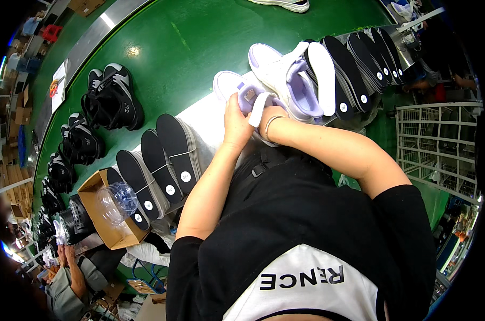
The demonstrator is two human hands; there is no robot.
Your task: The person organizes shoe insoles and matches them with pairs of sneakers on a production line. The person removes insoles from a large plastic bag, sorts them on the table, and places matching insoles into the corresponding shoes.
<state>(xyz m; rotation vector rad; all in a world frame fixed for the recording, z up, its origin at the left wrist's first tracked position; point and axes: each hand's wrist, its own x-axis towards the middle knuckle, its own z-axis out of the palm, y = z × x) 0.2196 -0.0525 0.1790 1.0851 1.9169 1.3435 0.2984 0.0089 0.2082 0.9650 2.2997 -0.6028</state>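
Gripping a white and lilac sneaker (241, 92) on the green table (189, 53), the left hand (236, 122) closes on its side while the right hand (269, 119) holds a white insole (258, 108) at its opening. A second sneaker (285, 75) lies just beside it. Bundled black insoles (162, 160) sit left; black sneakers (111, 99) stand beyond.

The scene is evenly and brightly lit from overhead. A small glare spot is seen on the glossy green table (162, 48) at the far left, and only soft, short shadows are cast beside the black shoes (114, 96). Straight edges are strongly bent toward the rim, where the picture is darkened to black. The outer left margin is smeared and blurred; the centre is rendered sharp.
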